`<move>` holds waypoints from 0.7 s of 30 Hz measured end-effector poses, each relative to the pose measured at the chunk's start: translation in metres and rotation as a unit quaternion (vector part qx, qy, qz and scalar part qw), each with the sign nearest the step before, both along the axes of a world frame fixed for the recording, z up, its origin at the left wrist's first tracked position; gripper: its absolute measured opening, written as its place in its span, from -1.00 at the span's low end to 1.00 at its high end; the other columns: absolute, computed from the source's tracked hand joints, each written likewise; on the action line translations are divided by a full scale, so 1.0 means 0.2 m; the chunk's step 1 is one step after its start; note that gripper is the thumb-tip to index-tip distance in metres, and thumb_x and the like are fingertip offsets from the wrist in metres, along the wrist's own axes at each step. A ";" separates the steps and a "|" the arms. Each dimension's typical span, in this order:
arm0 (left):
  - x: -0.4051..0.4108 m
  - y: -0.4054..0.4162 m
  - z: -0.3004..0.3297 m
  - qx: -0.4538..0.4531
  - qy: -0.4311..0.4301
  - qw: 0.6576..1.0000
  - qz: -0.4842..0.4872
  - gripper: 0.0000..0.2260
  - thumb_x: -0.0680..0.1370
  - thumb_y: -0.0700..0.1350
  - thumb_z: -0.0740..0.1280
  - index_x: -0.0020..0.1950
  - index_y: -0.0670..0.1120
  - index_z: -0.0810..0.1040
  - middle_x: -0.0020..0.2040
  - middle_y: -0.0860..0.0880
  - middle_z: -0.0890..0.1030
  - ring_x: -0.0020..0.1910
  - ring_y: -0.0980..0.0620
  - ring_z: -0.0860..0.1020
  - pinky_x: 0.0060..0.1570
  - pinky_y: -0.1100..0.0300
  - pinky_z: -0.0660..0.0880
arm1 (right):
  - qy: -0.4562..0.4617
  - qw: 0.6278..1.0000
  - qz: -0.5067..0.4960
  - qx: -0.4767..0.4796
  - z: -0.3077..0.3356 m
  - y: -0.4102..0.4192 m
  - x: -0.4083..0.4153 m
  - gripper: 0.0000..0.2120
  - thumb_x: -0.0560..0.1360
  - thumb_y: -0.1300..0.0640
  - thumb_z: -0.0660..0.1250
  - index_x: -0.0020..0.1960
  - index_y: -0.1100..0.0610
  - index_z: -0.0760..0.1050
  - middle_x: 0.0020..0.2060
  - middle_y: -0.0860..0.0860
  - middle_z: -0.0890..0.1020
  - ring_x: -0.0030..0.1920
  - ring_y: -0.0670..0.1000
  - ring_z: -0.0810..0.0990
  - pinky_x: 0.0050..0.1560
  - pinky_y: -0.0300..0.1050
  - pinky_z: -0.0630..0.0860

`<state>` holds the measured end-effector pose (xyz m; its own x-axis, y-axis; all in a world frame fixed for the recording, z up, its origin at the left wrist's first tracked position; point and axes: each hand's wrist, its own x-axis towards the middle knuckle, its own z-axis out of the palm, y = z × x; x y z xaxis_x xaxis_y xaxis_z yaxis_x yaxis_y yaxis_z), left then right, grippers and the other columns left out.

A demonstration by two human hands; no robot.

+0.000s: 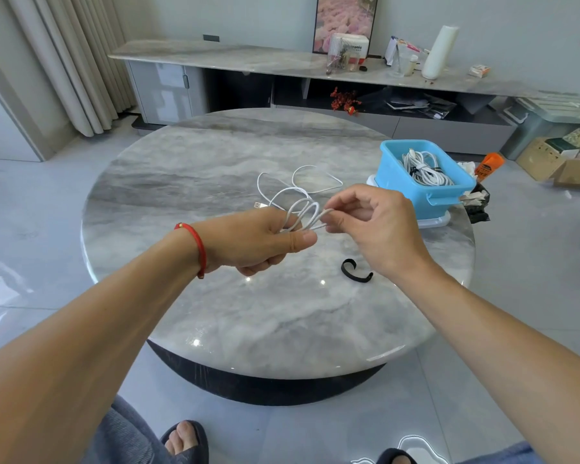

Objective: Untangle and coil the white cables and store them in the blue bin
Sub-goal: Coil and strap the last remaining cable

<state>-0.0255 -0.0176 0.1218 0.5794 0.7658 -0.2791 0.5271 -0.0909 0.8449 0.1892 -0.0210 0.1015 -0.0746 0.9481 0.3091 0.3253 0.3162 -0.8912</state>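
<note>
The left hand [258, 239] pinches the coiled loops of the white cable [303, 214]; the right hand [369, 226] grips one loop's end. Lay even loops, feeding slack from the tabletop [282, 313] without twisting.

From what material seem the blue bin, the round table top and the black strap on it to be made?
Blue bin: likely moulded plastic, uniform colour, soft sheen. Table top: polished marble or marble-look stone, grey veins, sharp reflections. Black strap: probably a flexible fabric tie, matte, curled.
</note>
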 end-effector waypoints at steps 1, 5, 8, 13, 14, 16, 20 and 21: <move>0.00 0.00 -0.01 0.043 0.015 0.999 0.000 -0.64 0.64 0.13 0.24 -0.05 -0.19 0.38 -0.46 0.09 0.34 -0.54 0.08 0.25 -0.53 0.27 0.25 | 0.035 0.999 0.002 -0.017 0.01 0.00 0.00 -0.91 0.46 0.32 0.55 -0.09 0.22 0.66 -0.26 0.07 0.73 -0.23 0.08 0.73 -0.09 -0.04 0.71; 0.04 0.00 -0.06 0.289 0.039 0.957 0.005 -0.88 0.67 0.07 0.22 -0.04 0.10 0.43 -0.31 0.21 0.49 -0.30 0.29 0.50 -0.28 0.37 0.33 | 0.123 0.988 0.004 -0.089 0.04 -0.01 -0.01 -0.87 0.49 0.34 0.50 0.00 0.39 0.63 -0.19 0.28 0.72 -0.19 0.15 0.74 -0.10 -0.06 0.70; 0.06 0.00 -0.09 0.346 0.028 0.938 0.020 -0.83 0.67 0.04 0.23 0.11 -0.05 0.38 -0.28 0.16 0.44 -0.31 0.26 0.47 -0.31 0.35 0.32 | 0.141 0.982 0.003 -0.126 0.04 -0.02 -0.01 -0.86 0.51 0.32 0.50 0.02 0.39 0.65 -0.18 0.27 0.73 -0.17 0.15 0.75 -0.07 -0.08 0.70; 0.08 0.00 -0.09 0.330 0.071 0.941 -0.016 -0.85 0.68 0.07 0.18 0.13 0.05 0.47 -0.28 0.12 0.48 -0.31 0.19 0.47 -0.29 0.25 0.25 | 0.166 0.974 0.002 -0.154 0.04 -0.05 -0.03 -0.88 0.54 0.35 0.45 0.05 0.37 0.67 -0.14 0.26 0.74 -0.11 0.17 0.76 -0.01 -0.08 0.69; 0.08 0.01 -0.10 0.322 0.082 0.943 -0.014 -0.87 0.68 0.07 0.18 -0.01 0.09 0.47 -0.30 0.13 0.47 -0.31 0.17 0.46 -0.29 0.25 0.25 | 0.170 0.972 0.001 -0.161 0.04 -0.06 -0.03 -0.88 0.55 0.37 0.43 0.06 0.38 0.67 -0.13 0.26 0.74 -0.11 0.16 0.77 -0.02 -0.09 0.69; 0.09 0.00 -0.10 0.303 0.124 0.945 -0.002 -0.74 0.68 0.07 0.19 -0.22 0.14 0.33 -0.32 0.10 0.45 -0.30 0.09 0.44 -0.27 0.20 0.25 | 0.167 0.970 0.000 -0.176 0.05 -0.07 -0.04 -0.89 0.56 0.40 0.40 0.06 0.36 0.67 -0.11 0.25 0.75 -0.11 0.13 0.77 -0.03 -0.14 0.69; 0.11 0.01 -0.14 0.305 0.203 0.930 -0.003 -0.69 0.67 0.13 0.14 -0.07 -0.07 0.45 -0.19 -0.08 0.56 -0.17 -0.14 0.52 -0.17 0.03 0.35 | 0.140 0.969 0.030 -0.202 0.06 -0.09 -0.06 -0.84 0.58 0.44 0.35 0.12 0.34 0.65 -0.05 0.24 0.75 -0.06 0.11 0.77 0.03 -0.16 0.69; 0.11 0.01 -0.15 0.317 0.223 0.922 -0.005 -0.65 0.68 0.14 0.12 0.00 -0.12 0.47 -0.15 -0.10 0.58 -0.15 -0.16 0.53 -0.15 0.01 0.38 | 0.133 0.968 0.033 -0.210 0.06 -0.09 -0.06 -0.80 0.57 0.45 0.35 0.16 0.34 0.63 -0.02 0.25 0.74 -0.02 0.13 0.76 0.08 -0.12 0.68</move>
